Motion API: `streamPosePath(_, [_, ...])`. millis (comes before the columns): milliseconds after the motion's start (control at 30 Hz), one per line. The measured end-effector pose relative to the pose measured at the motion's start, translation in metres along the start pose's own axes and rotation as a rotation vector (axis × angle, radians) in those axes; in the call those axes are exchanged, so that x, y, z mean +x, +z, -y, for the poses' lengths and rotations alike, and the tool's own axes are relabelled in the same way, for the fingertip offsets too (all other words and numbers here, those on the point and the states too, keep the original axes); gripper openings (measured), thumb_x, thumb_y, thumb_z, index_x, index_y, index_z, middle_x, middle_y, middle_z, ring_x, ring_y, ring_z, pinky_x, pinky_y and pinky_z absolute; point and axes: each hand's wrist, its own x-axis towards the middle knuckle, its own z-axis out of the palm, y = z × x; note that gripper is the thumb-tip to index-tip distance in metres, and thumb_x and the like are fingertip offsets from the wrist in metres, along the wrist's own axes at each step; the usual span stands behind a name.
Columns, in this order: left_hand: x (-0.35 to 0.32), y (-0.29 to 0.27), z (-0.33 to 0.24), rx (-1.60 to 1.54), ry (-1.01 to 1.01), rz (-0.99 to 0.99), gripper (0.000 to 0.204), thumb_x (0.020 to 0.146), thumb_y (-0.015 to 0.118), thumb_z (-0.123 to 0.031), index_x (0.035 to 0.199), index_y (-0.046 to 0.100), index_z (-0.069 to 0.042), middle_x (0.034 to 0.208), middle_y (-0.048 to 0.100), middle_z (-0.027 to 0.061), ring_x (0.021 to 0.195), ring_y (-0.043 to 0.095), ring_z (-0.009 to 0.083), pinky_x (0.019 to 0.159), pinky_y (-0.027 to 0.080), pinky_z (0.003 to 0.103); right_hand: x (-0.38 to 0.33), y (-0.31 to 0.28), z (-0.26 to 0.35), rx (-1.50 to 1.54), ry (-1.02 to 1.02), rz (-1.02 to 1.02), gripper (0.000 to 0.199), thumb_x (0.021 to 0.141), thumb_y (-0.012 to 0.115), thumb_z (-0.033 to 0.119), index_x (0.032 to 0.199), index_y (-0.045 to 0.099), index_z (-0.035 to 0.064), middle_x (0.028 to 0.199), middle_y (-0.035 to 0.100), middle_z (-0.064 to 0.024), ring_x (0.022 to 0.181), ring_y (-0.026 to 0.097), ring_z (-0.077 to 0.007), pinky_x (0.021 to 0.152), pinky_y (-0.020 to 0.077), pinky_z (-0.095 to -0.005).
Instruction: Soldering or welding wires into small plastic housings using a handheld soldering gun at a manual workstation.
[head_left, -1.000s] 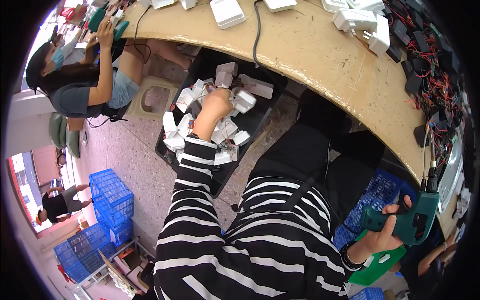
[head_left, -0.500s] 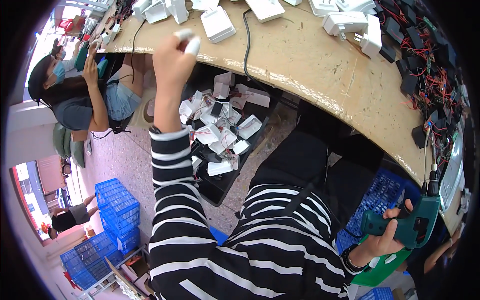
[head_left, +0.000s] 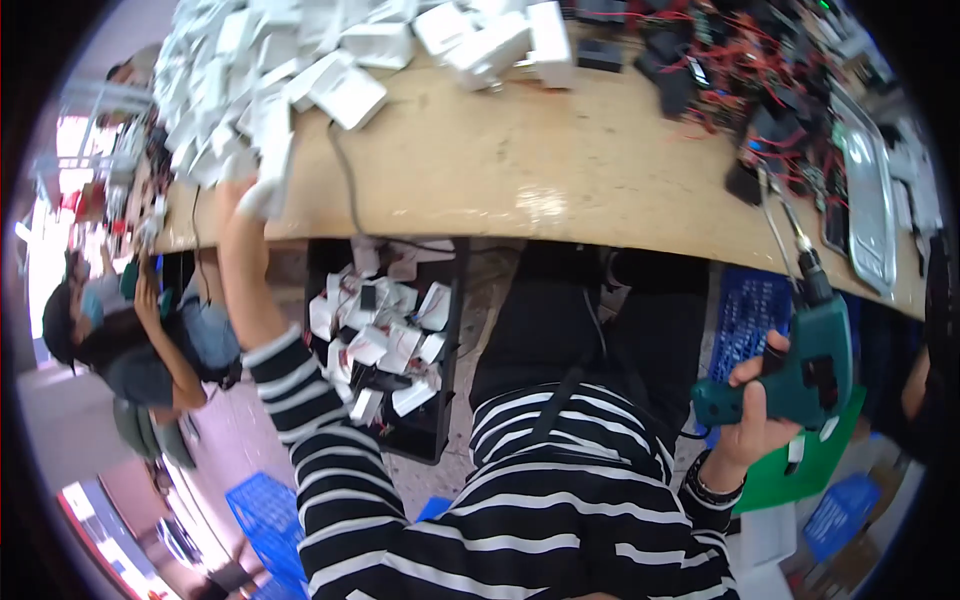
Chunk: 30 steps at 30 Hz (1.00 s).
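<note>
Hands: two, well apart; left hand, two fingertips white-covered, at the table's left part, by an upright white case; whether it grips or merely touches this cannot be told for blur; right hand, closed round the handle of a green driver, off the table's near edge, right side; so held, seemingly, to point the bit up over the table, away from the body; heap of cases, table's far left, apparently for the left arm's reach; black bin of similar pieces, below the table's near edge, likely for easy reach too; dark parts with red wires, table's far right, perhaps to avoid mixing. Appearance: driver, dark chuck, slim bit; case, boxy, narrow-sided, plain.
</note>
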Motion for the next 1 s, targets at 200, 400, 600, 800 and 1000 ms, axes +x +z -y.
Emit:
streamPosePath(200, [-0.044,0.102,-0.065,-0.649,-0.214,0.464,0.042,0.087,0.044,-0.018,0.124,0.043,0.003,0.118,0.051,0.0115,0.103,0.053,0.018,0.085,0.045,0.03,0.01,-0.008,0.0,0.115,0.072,-0.026,0.056,0.076,0.058,0.005,0.125,0.033,-0.0055,0.112,0.049,-0.0243,0.068,0.054,-0.016,0.053,0.0461,-0.0248])
streamPosePath(400, [-0.072,0.238,-0.091,-0.207,0.163,0.961,0.034,0.089,0.048,-0.021,0.113,0.055,0.002,0.106,0.06,0.0087,0.097,0.054,0.0163,0.083,0.042,0.027,0.004,-0.021,-0.003,0.103,0.067,-0.102,0.056,0.076,0.059,0.005,0.124,0.034,-0.0057,0.111,0.049,-0.0246,0.067,0.055,-0.0159,0.051,0.0459,-0.0241])
streamPosePath(600, [-0.072,0.263,-0.1,0.03,0.3,0.84,0.029,0.088,0.051,-0.019,0.104,0.058,0.005,0.097,0.063,0.0136,0.091,0.058,0.018,0.08,0.043,0.028,0.003,-0.027,-0.003,0.074,0.089,-0.151,0.056,0.074,0.058,0.005,0.123,0.035,-0.0066,0.109,0.051,-0.0243,0.063,0.056,-0.0166,0.05,0.046,-0.0239])
streamPosePath(800, [-0.073,0.27,-0.099,-0.088,0.307,0.791,0.03,0.088,0.054,-0.021,0.101,0.06,0.005,0.094,0.064,0.0125,0.087,0.06,0.0173,0.077,0.045,0.027,0.007,-0.025,-0.003,0.064,0.114,-0.156,0.056,0.072,0.059,0.004,0.122,0.036,-0.0069,0.108,0.052,-0.0238,0.062,0.056,-0.0167,0.05,0.0464,-0.0241])
streamPosePath(1000, [-0.062,0.266,-0.107,-0.045,0.461,0.774,0.031,0.084,0.058,-0.02,0.104,0.059,0.003,0.096,0.063,0.0122,0.088,0.06,0.0187,0.078,0.045,0.029,0.01,-0.029,-0.006,0.123,0.126,-0.151,0.056,0.071,0.06,0.005,0.121,0.037,-0.0064,0.108,0.053,-0.0228,0.062,0.056,-0.0163,0.05,0.0467,-0.0243])
